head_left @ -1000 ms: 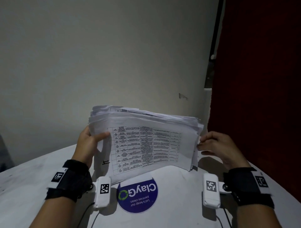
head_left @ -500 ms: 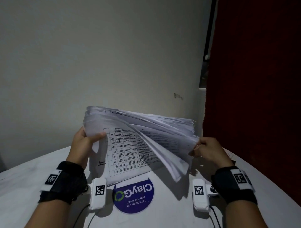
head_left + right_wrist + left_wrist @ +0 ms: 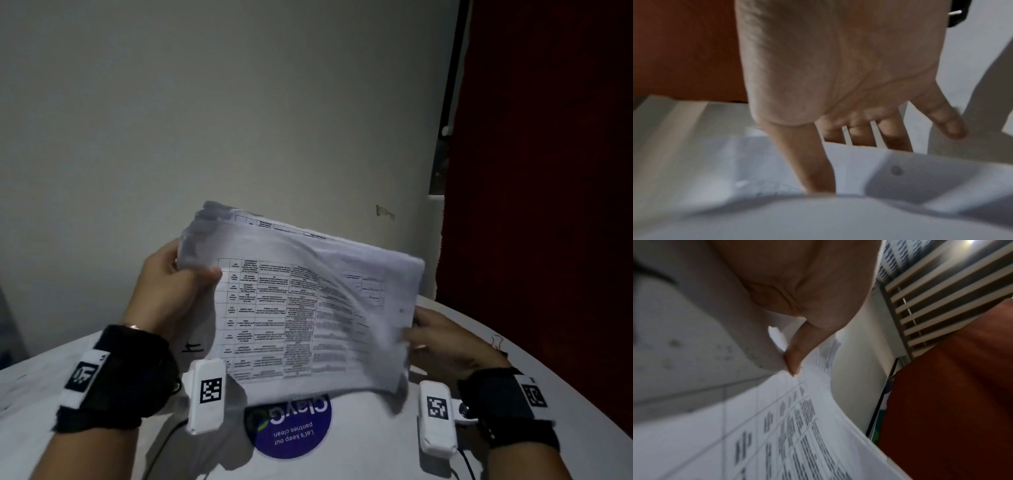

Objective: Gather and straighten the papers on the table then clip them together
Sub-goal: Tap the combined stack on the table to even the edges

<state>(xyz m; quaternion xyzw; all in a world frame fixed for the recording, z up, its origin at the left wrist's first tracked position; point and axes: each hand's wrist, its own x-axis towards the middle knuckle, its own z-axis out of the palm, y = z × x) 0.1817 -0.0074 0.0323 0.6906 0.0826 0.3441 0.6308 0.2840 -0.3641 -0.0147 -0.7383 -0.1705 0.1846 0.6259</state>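
I am in the straightening step: the stack of papers (image 3: 301,308) sits in the middle of the head view, stood on its lower edge near the white table (image 3: 359,455), tilted with its right end lower, just above the round blue sticker (image 3: 291,431) at lower centre. My left hand (image 3: 174,287) clasps the upper left corner of the stack, thumb across the printed front sheet and fingers behind; the left wrist view confirms the thumb pressing on the top sheet near its edge. My right hand (image 3: 442,335), at the right of the frame, is at the stack's right edge with fingers extended; in the right wrist view they look straight and spread, reaching behind the sheets, so I judge it is steadying rather than clenching, though blur keeps me from being sure of contact. The front sheets bow and smear on the right side, so the edges are not yet flush, and the top edges at upper left are visibly staggered. Next, I judge, I need both hands loosely bracketing the short sides and tapping the long edge on the table until the sheets settle. A small wire object at the far right of the table may be the binder clip (image 3: 497,342), but it is too small to tell.
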